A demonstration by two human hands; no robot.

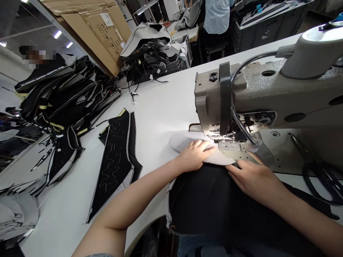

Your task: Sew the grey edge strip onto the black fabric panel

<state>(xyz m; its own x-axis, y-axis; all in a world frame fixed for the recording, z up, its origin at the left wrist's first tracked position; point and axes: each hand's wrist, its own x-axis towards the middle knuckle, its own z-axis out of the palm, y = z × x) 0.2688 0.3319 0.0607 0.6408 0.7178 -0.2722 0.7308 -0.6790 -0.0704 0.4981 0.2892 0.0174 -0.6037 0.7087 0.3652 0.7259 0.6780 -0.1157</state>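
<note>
A black fabric panel [214,200] is draped over the near edge of the white bench [160,107] and into the lap, with a pale grey mesh piece [184,141] laid on its far end and fed under the presser foot [223,141] of a sewing machine [268,96]; the left hand [194,155] is pressed flat on the mesh, fingers together and pointed at the needle, nothing being pinched; the right hand [254,178] is laid flat on the black panel just beside the mesh edge, fingers likewise extended and holding nothing. Risk is judged highest at the left fingertips, which are seen very close to the foot, so a stitch could catch them if the cloth were drawn forward quickly; the two layers could also slip apart, since they are held only by palm pressure, and the seam would then wander off the mesh edge; the weight of the panel hanging off the bench might drag the work sideways. Scissors [321,182] are seen at the right, near the right forearm, where they could be knocked. Farther left, quilted black panels [115,160] are spread on the bench; beyond them a pile of cut pieces [66,96], a cardboard sheet [99,28] and a crate of parts [152,46]; a co-worker in a pale shirt [217,14] is seen at the back.
</note>
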